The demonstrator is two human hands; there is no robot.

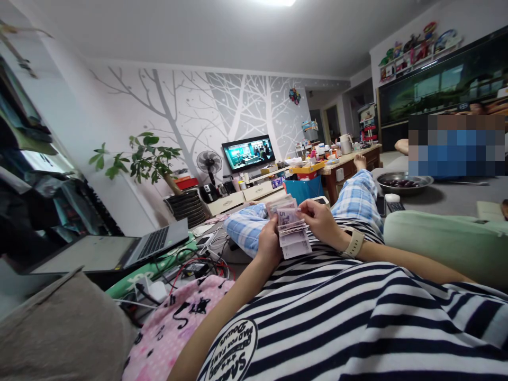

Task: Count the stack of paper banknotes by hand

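A stack of pinkish banknotes (292,237) rests over my lap, above my striped shirt (357,317) and blue plaid trousers (357,198). My left hand (269,244) is closed round the left side of the stack from below. My right hand (322,221) pinches the upper notes from the right, its fingers curled on their top edge. A pale watch (354,243) sits on my right wrist. Both hands touch the notes and lie close together.
An open laptop (119,248) lies at my left beside tangled cables (198,264) and a pink cushion (174,323). A metal bowl of dark fruit (404,182) and a green cushion (444,238) are to the right. A lit television (248,152), fan and potted plant stand at the far wall.
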